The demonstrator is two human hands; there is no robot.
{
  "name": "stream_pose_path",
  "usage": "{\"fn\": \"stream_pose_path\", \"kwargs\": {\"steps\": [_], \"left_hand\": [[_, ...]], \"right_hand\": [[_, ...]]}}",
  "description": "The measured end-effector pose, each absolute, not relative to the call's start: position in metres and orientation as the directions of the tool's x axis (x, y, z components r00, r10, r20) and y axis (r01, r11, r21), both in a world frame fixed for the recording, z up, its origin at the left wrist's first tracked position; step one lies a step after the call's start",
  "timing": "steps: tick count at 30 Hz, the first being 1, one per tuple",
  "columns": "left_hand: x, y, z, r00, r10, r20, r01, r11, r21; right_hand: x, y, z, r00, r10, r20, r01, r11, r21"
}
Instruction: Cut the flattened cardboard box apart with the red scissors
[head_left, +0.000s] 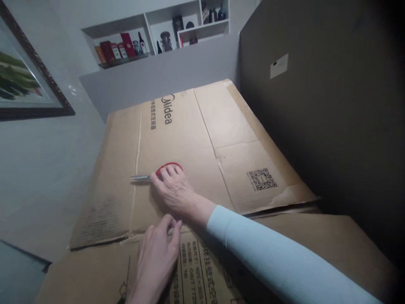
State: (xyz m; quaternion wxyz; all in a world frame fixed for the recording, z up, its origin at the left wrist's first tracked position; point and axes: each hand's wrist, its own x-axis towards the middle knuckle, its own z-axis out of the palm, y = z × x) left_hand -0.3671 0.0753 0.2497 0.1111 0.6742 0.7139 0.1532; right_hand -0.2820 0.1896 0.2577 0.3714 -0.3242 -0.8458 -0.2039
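Note:
A pair of scissors [141, 178] with red handles lies across the flattened cardboard sheet [177, 139], blades pointing left. My right hand [175, 190], in a light blue sleeve, is over the handles with its fingers curled around them; part of the red loop shows past the fingers. Closer to me, my left hand [160, 249] is closed above the cardboard's near edge, thumb and forefinger almost together. Whether it pinches anything small, I cannot make out. Below it is another piece of printed cardboard [193, 274].
A dark panel [319, 105] with a small white label rises along the right. Behind the cardboard is a grey panel [164, 74], under a wall niche shelf [145, 33] holding bottles, boxes and vases. A framed picture [25, 80] hangs at left.

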Motion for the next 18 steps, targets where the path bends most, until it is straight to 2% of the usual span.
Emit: {"fn": "stream_pose_path", "kwargs": {"steps": [4,10,11,12,13,15,18], "left_hand": [[-0.372,0.075,0.240,-0.064,0.995,0.073,0.914,0.029,0.405],[-0.383,0.079,0.221,0.015,0.985,0.171,0.912,-0.083,0.401],[-0.385,0.080,0.218,0.028,0.983,0.184,0.913,-0.100,0.395],[-0.388,0.081,0.216,0.046,0.979,0.198,0.911,-0.123,0.393],[-0.392,0.082,0.213,0.062,0.973,0.221,0.908,-0.147,0.393],[-0.398,0.084,0.208,0.085,0.958,0.274,0.901,-0.192,0.390],[-0.403,0.085,0.203,0.108,0.936,0.335,0.884,-0.245,0.398]], "right_hand": [[-0.281,0.192,0.262,-0.484,0.465,0.741,0.664,0.747,-0.035],[-0.213,0.175,0.297,-0.458,0.610,0.646,0.528,0.772,-0.354],[-0.194,0.169,0.308,-0.479,0.641,0.600,0.493,0.762,-0.421],[-0.175,0.163,0.318,-0.505,0.710,0.491,0.389,0.695,-0.605],[-0.157,0.156,0.329,-0.500,0.758,0.420,0.349,0.619,-0.703],[-0.126,0.142,0.348,-0.535,0.789,0.303,0.420,0.559,-0.715],[-0.097,0.120,0.368,-0.615,0.781,0.104,0.538,0.513,-0.669]]}}
